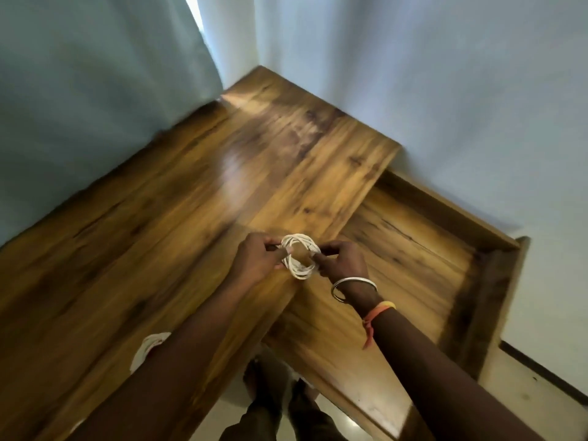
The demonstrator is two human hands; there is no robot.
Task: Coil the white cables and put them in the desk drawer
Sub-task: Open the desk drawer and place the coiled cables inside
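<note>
Over the desk's [191, 192] front edge, just below the view's centre, both hands hold a coiled white cable [299, 272] in the air. The left hand [257, 259] pinches the coil at its nine o'clock side with curled fingers, and the right hand [342, 261] pinches it at three o'clock. The open drawer [413, 249] lies toward four o'clock of the coil, which hangs just beside its near corner. A second white cable [149, 346] rests on the desk at seven o'clock, partly hidden by the left forearm. A metal bangle [353, 288] and an orange thread [377, 316] circle the right wrist.
</note>
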